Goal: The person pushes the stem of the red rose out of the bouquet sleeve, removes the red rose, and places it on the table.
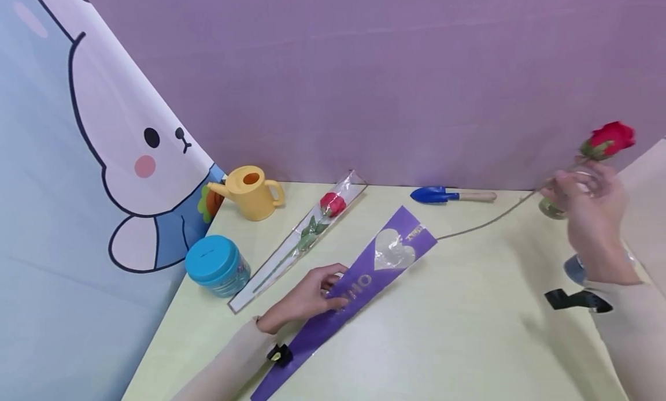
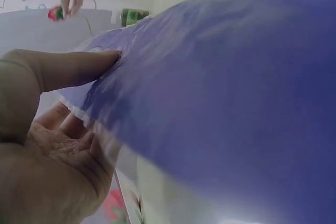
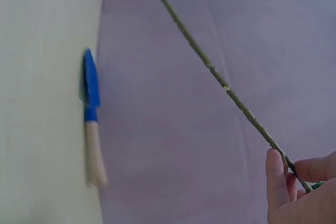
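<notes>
The right hand [image 1: 593, 216] pinches the rose [image 1: 609, 140] by its thin stem, up near the red bloom. The left hand [image 1: 307, 297] pinches the purple sleeve [image 1: 364, 279] flat on the bench [image 1: 468, 331]. The rose looks light and bendy, the sleeve floppy and slippery.

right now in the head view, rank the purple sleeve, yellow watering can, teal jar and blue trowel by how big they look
1. purple sleeve, by far the longest
2. yellow watering can and teal jar, too alike to rank
3. blue trowel, long but thin, and farther off
</notes>
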`<state>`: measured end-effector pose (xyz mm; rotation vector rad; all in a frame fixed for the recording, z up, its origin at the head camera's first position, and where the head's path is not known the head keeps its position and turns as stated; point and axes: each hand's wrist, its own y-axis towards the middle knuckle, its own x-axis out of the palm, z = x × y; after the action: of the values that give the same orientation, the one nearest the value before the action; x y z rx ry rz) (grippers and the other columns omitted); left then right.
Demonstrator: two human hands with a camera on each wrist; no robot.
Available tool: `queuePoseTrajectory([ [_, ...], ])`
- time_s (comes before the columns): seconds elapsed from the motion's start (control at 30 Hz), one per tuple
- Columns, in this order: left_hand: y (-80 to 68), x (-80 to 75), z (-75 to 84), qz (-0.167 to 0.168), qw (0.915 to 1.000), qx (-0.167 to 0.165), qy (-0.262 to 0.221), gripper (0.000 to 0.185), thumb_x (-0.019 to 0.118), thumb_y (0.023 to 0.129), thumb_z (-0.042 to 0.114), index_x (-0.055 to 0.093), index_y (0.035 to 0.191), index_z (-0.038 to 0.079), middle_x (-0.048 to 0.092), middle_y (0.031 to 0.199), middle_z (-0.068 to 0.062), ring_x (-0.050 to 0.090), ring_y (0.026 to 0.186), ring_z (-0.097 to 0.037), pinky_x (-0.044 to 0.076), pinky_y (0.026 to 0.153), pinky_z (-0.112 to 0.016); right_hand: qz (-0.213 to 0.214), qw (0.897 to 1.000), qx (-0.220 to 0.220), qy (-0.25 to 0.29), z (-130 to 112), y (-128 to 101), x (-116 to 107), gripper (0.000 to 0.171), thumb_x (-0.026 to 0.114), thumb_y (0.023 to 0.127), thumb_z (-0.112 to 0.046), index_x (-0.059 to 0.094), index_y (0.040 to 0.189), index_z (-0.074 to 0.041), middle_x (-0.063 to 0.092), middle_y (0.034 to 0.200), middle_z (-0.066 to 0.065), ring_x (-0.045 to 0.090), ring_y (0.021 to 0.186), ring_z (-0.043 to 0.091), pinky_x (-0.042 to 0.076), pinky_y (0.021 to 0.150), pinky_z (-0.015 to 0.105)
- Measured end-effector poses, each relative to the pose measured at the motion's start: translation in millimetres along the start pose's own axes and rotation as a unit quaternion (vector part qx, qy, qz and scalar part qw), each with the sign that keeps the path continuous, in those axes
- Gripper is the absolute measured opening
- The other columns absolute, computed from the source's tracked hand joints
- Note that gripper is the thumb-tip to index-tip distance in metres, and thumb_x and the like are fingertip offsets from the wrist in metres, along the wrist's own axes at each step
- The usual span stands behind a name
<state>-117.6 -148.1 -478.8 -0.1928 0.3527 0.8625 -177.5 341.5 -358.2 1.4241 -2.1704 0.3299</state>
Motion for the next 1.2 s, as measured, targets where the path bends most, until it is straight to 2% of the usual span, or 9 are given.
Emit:
queuePoseTrajectory([
  [0.17,-3.4,-5.8,-5.3,0.017,0.9998,-0.012,-0.003,0.045,0.079,0.088,-0.002,0.062,0.129,0.005,0.078,0.092,-0.017,0.068,0.071,-0.005,0.057,0.063,-0.021,0.054,0.995,-0.037,-0.072,-20,6,-15,0.05,0.074,0.091,0.004,0.052,0.133,-0.012,0.061,0.103,0.004,0.074,0.08,0.012,0.063,0.064,0.023],
  [0.37,-1.4,-9.8,-5.3,0.038,0.9982,-0.036,0.03,0.049,0.082,0.086,0.002,0.06,0.13,0.004,0.078,0.096,-0.016,0.067,0.074,-0.007,0.057,0.067,-0.021,0.023,0.987,-0.015,-0.161,-23,4,-34,0.042,0.064,0.094,0.012,0.06,0.127,-0.013,0.068,0.094,-0.002,0.073,0.073,0.005,0.061,0.061,0.021],
  [0.5,2.5,-9.6,-4.1,0.065,0.9954,-0.058,0.04,0.054,0.086,0.083,0.007,0.062,0.131,0.005,0.074,0.108,-0.017,0.07,0.088,-0.015,0.058,0.077,-0.023,-0.036,0.957,0.015,-0.289,-17,-1,-48,0.048,0.056,0.099,0.008,0.055,0.142,-0.013,0.071,0.091,-0.014,0.071,0.073,-0.002,0.06,0.06,0.017],
  [0.6,6.3,-9.0,-3.6,0.079,0.9944,-0.064,0.028,0.053,0.087,0.082,0.007,0.062,0.129,0.003,0.07,0.105,-0.015,0.07,0.086,-0.015,0.059,0.076,-0.023,-0.094,0.916,0.032,-0.389,-10,-6,-56,0.048,0.055,0.102,0.002,0.049,0.147,-0.014,0.07,0.09,-0.022,0.072,0.073,-0.006,0.06,0.064,0.016],
  [0.8,13.9,-3.2,-8.3,0.096,0.9934,-0.06,0.015,0.052,0.087,0.082,0.006,0.061,0.127,0.002,0.067,0.095,-0.013,0.061,0.069,-0.004,0.053,0.06,-0.02,-0.181,0.848,0.045,-0.496,10,-14,-64,0.036,0.059,0.104,-0.006,0.054,0.126,-0.034,0.066,0.089,-0.029,0.069,0.076,-0.009,0.06,0.066,0.017],
  [0.97,17.6,1.0,-8.6,0.105,0.9924,-0.062,0.018,0.045,0.088,0.081,0.006,0.062,0.118,0.001,0.069,0.089,-0.013,0.057,0.067,-0.004,0.049,0.061,-0.019,-0.223,0.834,0.065,-0.5,32,-18,-75,0.039,0.06,0.103,-0.005,0.054,0.117,-0.04,0.067,0.089,-0.028,0.069,0.077,-0.006,0.062,0.068,0.02],
  [1.03,18.5,1.7,-7.4,0.108,0.9913,-0.066,0.035,0.043,0.088,0.081,0.007,0.063,0.115,0.002,0.067,0.086,-0.011,0.054,0.066,-0.005,0.047,0.061,-0.019,-0.233,0.833,0.081,-0.496,41,-19,-78,0.036,0.061,0.102,-0.003,0.057,0.119,-0.035,0.068,0.089,-0.026,0.069,0.078,-0.004,0.062,0.069,0.022],
  [1.13,19.3,2.3,-5.6,0.118,0.988,-0.072,0.07,0.043,0.09,0.08,0.009,0.064,0.114,0.003,0.066,0.083,-0.008,0.051,0.066,-0.007,0.044,0.062,-0.02,-0.24,0.816,0.096,-0.516,51,-22,-82,0.029,0.061,0.102,-0.004,0.061,0.131,-0.01,0.067,0.089,-0.023,0.069,0.078,-0.004,0.063,0.069,0.023],
  [1.2,19.7,2.6,-4.1,0.124,0.9853,-0.076,0.088,0.046,0.091,0.078,0.01,0.064,0.114,0.004,0.068,0.084,-0.007,0.051,0.066,-0.008,0.044,0.062,-0.02,-0.242,0.802,0.104,-0.536,57,-24,-82,0.039,0.061,0.103,-0.005,0.052,0.138,0.01,0.068,0.093,-0.015,0.068,0.078,-0.004,0.063,0.07,0.025],
])
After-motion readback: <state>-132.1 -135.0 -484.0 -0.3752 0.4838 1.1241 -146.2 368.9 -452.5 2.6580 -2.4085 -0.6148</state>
